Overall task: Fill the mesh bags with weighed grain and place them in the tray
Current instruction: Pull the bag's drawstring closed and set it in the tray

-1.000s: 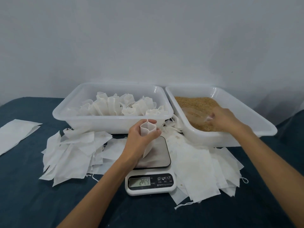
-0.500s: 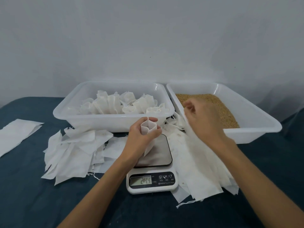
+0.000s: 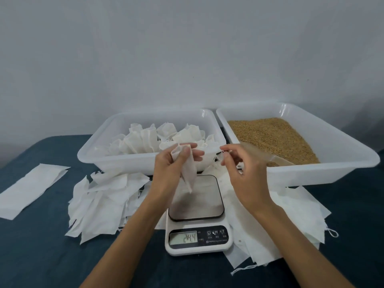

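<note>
1. Right tray [image 3: 342, 167] holds grain [image 3: 270, 136]; left tray [image 3: 99, 156] holds filled bags.
2. Left hand [image 3: 170, 167], raised over the scale [image 3: 197, 215], grip grasping a mesh bag [image 3: 188, 169].
3. Right hand [image 3: 243, 169] beside it, grip pinching the bag's thin drawstring [image 3: 222, 151].

A: What are the two tubs made of?
B: Both look like white, slightly translucent plastic, smooth and faintly glossy: the tray [image 3: 145, 163] at eleven o'clock, and the grain tub [image 3: 332, 161] at one o'clock.
A: And the bags?
B: The mesh bag [image 3: 188, 169] held above the scale looks like thin white non-woven cloth, matt and soft; so do the loose empty bags [image 3: 104, 196] at nine o'clock.
A: The scale?
B: The scale [image 3: 197, 242] has a glossy white plastic body and a brushed metal-looking platform.
A: Underneath?
B: The tabletop [image 3: 41, 256] is covered in dark blue matt cloth. The grain [image 3: 274, 136] looks dry and coarse.
</note>
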A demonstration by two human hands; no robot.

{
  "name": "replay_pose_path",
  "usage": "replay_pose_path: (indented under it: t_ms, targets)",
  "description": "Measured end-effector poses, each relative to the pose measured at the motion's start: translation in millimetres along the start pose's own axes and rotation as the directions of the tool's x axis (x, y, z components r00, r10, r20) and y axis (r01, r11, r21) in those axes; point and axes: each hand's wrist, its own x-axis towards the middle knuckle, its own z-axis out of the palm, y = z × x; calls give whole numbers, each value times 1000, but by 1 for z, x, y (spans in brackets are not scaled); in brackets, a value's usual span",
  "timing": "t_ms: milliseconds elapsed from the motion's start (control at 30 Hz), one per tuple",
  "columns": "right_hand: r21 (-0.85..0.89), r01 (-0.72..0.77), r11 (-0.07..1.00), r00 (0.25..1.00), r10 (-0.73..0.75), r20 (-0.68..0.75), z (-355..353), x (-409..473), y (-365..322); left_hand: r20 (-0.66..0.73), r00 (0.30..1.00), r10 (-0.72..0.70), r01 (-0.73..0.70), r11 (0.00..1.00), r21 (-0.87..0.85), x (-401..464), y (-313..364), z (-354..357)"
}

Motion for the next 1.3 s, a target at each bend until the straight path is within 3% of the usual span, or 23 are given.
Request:
replay_pose_path:
  t_ms: [133,267,433,533,600,667,733,767,833,900,933,1133,1300]
  targets:
    - [33,-20,999,999,21,-38,-3,3,-1,-109,992,57,-64,996,-66,49,20,-10]
    - [97,-56,994,993,65,-94,-10,7,-3,-167,986,-16,14,1000,-19,96,21,-5]
    - [185,-144,972,972,174,-157,-20,16,1,-57,987,-151,161,942,295,111,3,3]
    - [344,-205,916,946,275,-170,-25,20,1,-33,984,-172,167,865,473,110,7,4]
    - [470,-238,850,923,348,-163,-31,23,2,-46,998,-44,64,713,698,100,11,8]
    - [545,-266,795,904,402,-144,-36,25,4,-20,970,240,-121,558,821,77,11,16]
    - [593,-289,752,888,442,-128,-38,27,6,124,879,461,-355,456,816,46,11,29]
    - [611,-296,735,880,458,-125,-39,27,6,246,852,463,-455,420,785,30,8,37]
    - [631,-300,715,871,475,-124,-37,29,6,460,858,227,-512,425,746,4,-2,52]
    - [634,-296,715,871,474,-129,-37,29,6,537,841,-58,-460,445,768,-13,-13,68]
    - [633,-292,717,873,470,-130,-37,29,6,548,825,-135,-450,428,783,-17,-17,74]
    - [628,-300,718,872,473,-124,-37,29,5,575,812,-102,-476,455,752,-15,-19,81]
    - [640,-306,705,868,483,-117,-37,30,4,523,849,-71,-411,535,739,-18,-23,83]
